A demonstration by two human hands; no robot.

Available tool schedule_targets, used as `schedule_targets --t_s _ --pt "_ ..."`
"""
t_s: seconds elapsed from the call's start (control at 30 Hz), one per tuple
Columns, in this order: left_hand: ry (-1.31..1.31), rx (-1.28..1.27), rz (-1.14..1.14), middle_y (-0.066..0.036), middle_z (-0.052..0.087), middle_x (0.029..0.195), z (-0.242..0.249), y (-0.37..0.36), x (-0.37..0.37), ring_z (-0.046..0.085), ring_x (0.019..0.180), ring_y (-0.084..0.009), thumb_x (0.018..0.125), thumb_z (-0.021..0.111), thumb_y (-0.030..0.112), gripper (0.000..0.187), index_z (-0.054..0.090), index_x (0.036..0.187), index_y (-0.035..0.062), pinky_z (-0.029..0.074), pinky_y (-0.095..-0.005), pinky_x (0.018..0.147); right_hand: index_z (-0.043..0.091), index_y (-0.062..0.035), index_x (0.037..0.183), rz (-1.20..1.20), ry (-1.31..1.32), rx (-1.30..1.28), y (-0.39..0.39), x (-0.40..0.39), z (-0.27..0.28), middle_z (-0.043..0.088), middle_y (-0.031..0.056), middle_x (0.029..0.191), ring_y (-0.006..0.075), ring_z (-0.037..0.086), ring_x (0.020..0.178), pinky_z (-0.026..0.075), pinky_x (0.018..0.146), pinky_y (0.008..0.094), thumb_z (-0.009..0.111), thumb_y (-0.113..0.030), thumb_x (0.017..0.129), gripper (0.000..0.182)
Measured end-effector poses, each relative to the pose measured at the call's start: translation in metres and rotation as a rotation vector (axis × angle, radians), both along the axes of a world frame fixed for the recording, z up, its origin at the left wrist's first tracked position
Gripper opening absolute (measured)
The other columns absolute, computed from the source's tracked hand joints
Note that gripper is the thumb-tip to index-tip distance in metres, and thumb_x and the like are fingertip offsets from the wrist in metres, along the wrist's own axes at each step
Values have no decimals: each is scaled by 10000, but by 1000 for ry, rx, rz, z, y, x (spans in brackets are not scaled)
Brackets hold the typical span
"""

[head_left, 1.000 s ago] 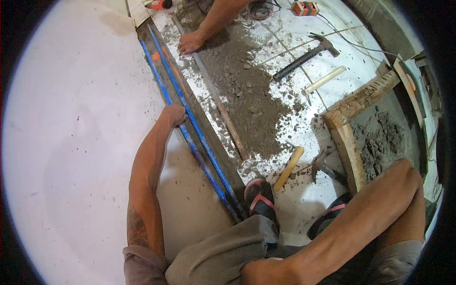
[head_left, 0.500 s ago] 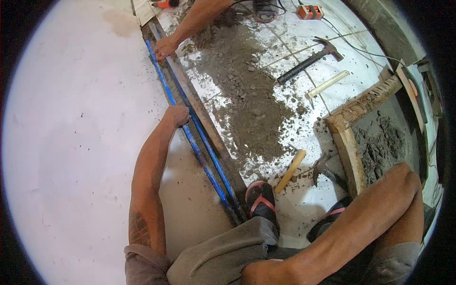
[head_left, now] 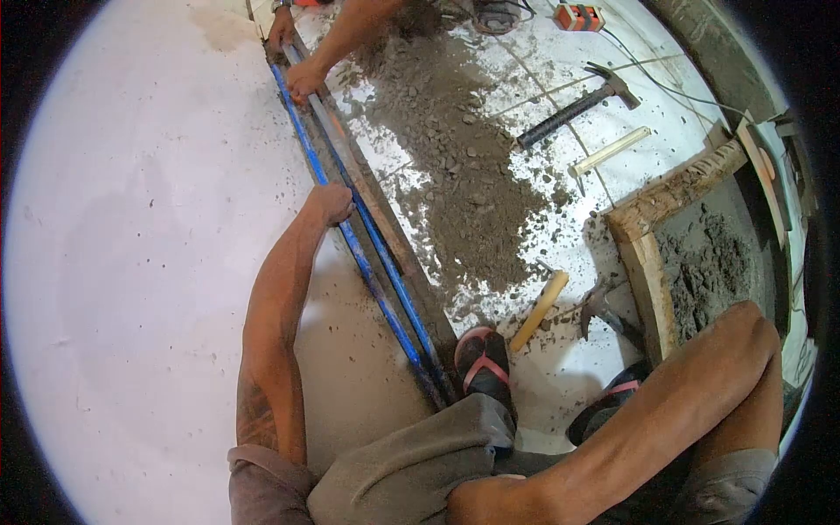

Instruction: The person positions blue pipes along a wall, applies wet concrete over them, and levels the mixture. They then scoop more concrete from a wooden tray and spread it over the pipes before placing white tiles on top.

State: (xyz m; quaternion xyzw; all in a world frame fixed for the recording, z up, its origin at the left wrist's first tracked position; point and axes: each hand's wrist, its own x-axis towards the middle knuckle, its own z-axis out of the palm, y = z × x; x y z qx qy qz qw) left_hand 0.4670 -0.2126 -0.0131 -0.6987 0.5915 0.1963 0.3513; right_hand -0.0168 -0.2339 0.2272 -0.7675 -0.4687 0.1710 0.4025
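My left hand (head_left: 332, 204) is closed around a long blue pipe (head_left: 369, 278) lying on the pale surface. A second blue pipe (head_left: 385, 258) runs close beside it on the right. My right forearm (head_left: 630, 416) crosses the lower right with the elbow bent. The right hand is at the bottom edge, its fingers hidden. At the far end of the pipes, a co-worker's hand (head_left: 306, 80) grips a long narrow bar (head_left: 325, 118), and that person's other hand (head_left: 282, 28) is beside the end.
Loose grey mortar (head_left: 472, 197) covers white tiles. A hammer (head_left: 577, 109), a pale stick (head_left: 611, 150), a yellow-handled tool (head_left: 540, 311) and another hammer head (head_left: 604, 311) lie right. A wooden-edged box (head_left: 647, 284) holds wet mortar. An orange device (head_left: 577, 17) has a cord.
The co-worker's second hand has come into view at the far end of the pipes. My left hand stays closed on the pipe, slightly higher in view.
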Motion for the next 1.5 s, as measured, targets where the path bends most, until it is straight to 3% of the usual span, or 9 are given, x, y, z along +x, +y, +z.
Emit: schedule_targets --t_s 0.17,0.57,0.73,0.77,0.83,0.9,1.07,1.23,1.5 --pt "-47 8 -6 -179 704 951 2 -3 -4 675 934 -346 896 554 336 344 705 873 27 557 -477 766 652 -33 991 0 17 18 -3 5 -2 691 161 922 246 691 860 553 669 391 629 -339 877 327" --pt "40 49 46 -197 688 928 12 -5 -8 658 917 -384 899 537 275 283 681 898 32 545 -494 762 641 -13 1052 -6 214 42 -27 87 -56 691 187 964 254 693 894 562 686 390 625 -359 884 385" --pt "27 41 6 -194 680 956 1 4 6 649 937 -384 895 536 280 282 668 954 38 541 -498 772 637 -5 1078 -368 577 400 -60 162 -167 690 198 981 257 694 909 566 693 389 624 -367 887 410" --pt "39 20 2 -195 679 955 2 2 3 647 933 -386 896 535 283 286 664 961 35 540 -499 775 634 14 1066 -590 1200 425 -60 157 -171 685 210 986 276 691 916 558 710 395 599 -369 908 416" --pt "54 69 1 -198 677 957 -19 5 20 643 934 -388 897 532 288 295 654 951 24 538 -501 777 628 47 1049 -605 884 -14 -36 172 -199 667 250 994 335 676 960 550 782 418 566 -310 898 392" --pt "76 46 -22 -203 674 961 -23 10 28 637 944 -389 899 530 292 305 649 943 14 534 -502 787 619 47 1079 -890 619 -18 17 172 -242 651 288 1029 353 666 1006 547 813 439 567 -281 880 388" --pt "35 54 -8 -223 665 977 5 1 1 624 991 -384 891 551 310 328 650 945 3 529 -499 820 593 57 1117 -1014 768 -29 93 183 -264 648 281 1048 407 649 1001 526 851 492 588 -303 851 447" --pt "-6 73 -63 -188 687 1005 1 -2 0 646 1000 -362 858 601 303 309 681 963 23 549 -483 821 582 75 1127 -1106 899 61 102 182 -280 608 284 1158 433 614 1059 494 911 525 594 -374 845 531" --pt "10 77 -12 -205 682 966 -8 6 9 648 967 -364 831 599 279 304 649 989 24 541 -463 810 618 5 1161 -1234 962 184 89 169 -267 609 255 1195 406 590 1122 479 947 477 612 -407 823 533"
